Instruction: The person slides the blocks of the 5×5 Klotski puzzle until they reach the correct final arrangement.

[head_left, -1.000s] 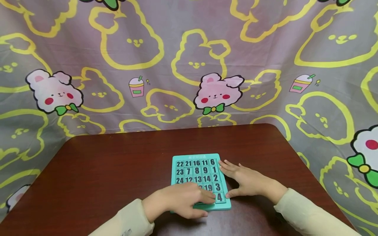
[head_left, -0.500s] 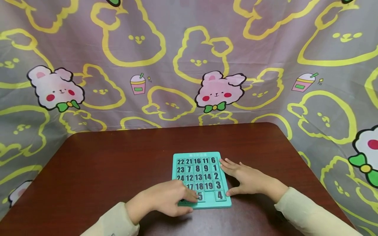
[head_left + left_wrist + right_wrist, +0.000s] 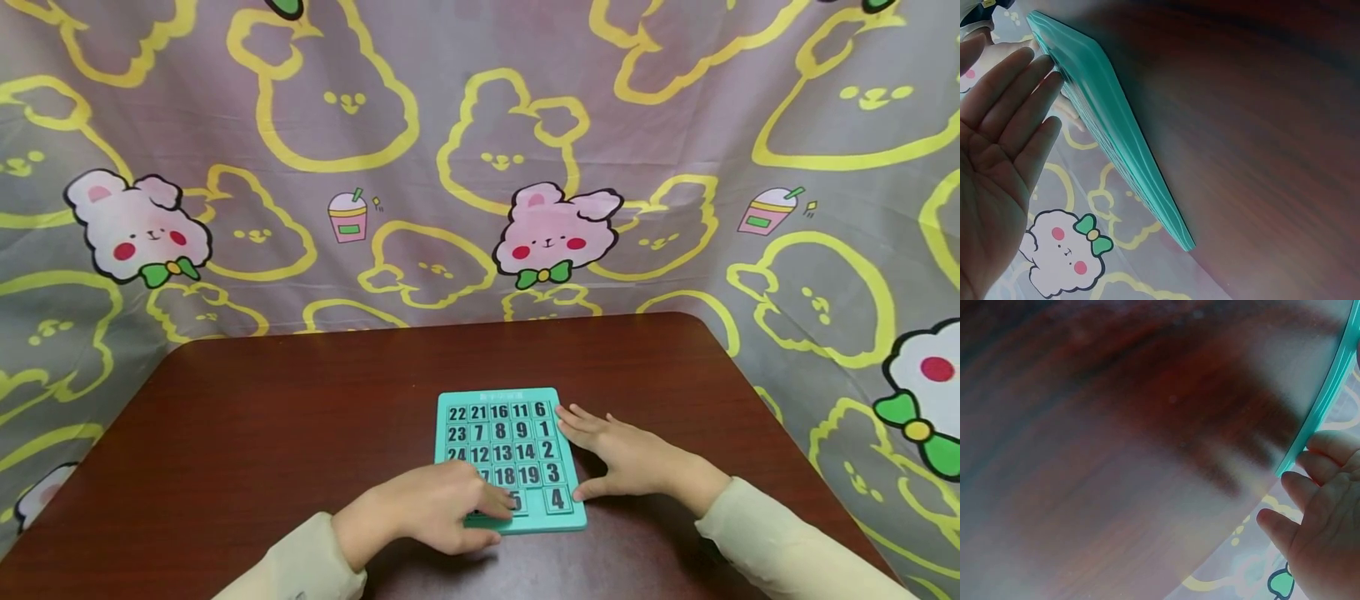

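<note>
A turquoise number slide puzzle (image 3: 500, 432) lies flat on the table, with black numbers on its square tiles. My left hand (image 3: 431, 510) reaches over the near-left part of the board, fingertips touching the tile numbered 5 (image 3: 518, 501). It hides the tiles at the near-left corner. A bare slot separates that tile from the tile numbered 4 (image 3: 557, 500) in the near-right corner. In the left wrist view, the left fingers (image 3: 1029, 112) are extended at the board's edge. My right hand (image 3: 637, 457) rests along the right edge, fingers spread and thumb near the lower corner.
The dark reddish-brown wooden table (image 3: 300, 400) extends around the board. Behind and beside it hangs a grey-pink curtain (image 3: 420, 125) printed with yellow outlines and white rabbit faces.
My left hand slid left off the near-right area, uncovering the 5 tile and the slot. Since then it has shifted slightly right with the 5 tile. The right hand stays at the edge.
</note>
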Motion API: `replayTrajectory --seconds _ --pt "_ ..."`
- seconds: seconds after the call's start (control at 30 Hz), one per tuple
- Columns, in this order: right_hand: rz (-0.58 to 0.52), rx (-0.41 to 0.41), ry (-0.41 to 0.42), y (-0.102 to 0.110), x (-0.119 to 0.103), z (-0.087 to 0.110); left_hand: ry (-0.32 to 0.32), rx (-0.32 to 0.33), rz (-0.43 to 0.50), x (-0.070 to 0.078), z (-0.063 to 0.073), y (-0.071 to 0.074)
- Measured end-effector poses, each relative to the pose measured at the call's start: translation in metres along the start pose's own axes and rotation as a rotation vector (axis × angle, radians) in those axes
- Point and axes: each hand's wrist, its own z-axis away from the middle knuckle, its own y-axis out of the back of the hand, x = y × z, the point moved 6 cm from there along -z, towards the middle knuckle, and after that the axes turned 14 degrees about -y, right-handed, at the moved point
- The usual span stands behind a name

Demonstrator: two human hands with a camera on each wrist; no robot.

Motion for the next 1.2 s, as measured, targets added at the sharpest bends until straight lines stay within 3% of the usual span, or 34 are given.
replayTrajectory --seconds 0.3,0.67,0.8,0.9,1.03,1.2 --pt "-0.009 -0.008 -0.002 -0.001 0.0 0.0 -0.052 -0.012 -0.02 0.002 -0.013 0.0" --pt "0.0 -0.002 -0.005 0.0 -0.001 0.0 -0.041 -0.037 0.017 0.0 -0.019 -0.002" --pt "0.002 -0.001 -0.005 0.0 -0.002 0.0 -0.041 -0.01 -0.029 0.002 -0.012 0.001" --pt "0.002 0.003 -0.006 0.0 -0.002 0.0 -0.007 0.018 -0.042 0.002 -0.002 0.005" --pt "0.001 0.002 -0.012 -0.001 0.0 0.0 0.046 0.048 -0.03 0.001 0.014 0.007" --pt "-0.023 -0.015 -0.021 -0.001 0.002 0.0 0.05 0.077 -0.021 0.003 0.03 0.007"
